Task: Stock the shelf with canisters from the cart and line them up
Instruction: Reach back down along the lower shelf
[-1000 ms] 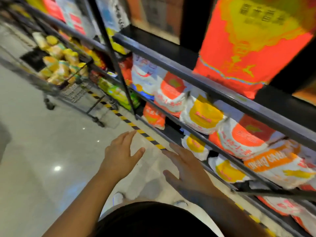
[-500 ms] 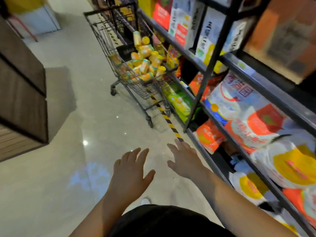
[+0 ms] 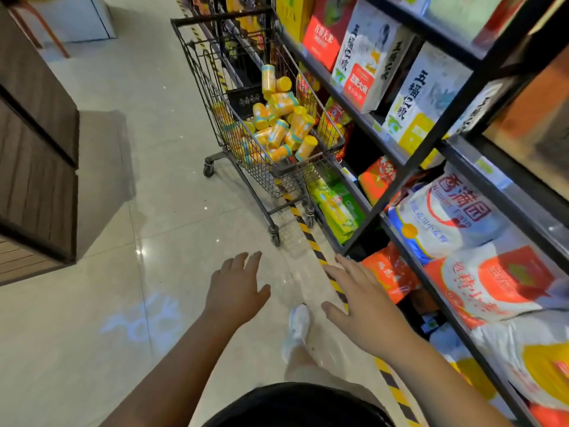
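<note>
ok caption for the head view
Left hand and right hand open, empty, short of the cart of yellow canisters beside the shelf.

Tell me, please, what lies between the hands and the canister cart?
Head view: only shiny floor and striped tape lie between the left hand, the right hand and the cart.

Chinese print on packaged goods — right half of the frame
Upper right, the red cardboard box (image 3: 321, 35) reads 五常大米, and the tall white-and-grey box (image 3: 372, 35) beside it carries 五福亿粮 down its side. At mid right, the white woven sack (image 3: 437, 217) bears 香满园 in red. Labels on the yellow cylindrical canisters (image 3: 278, 134) are too small to read.
</note>
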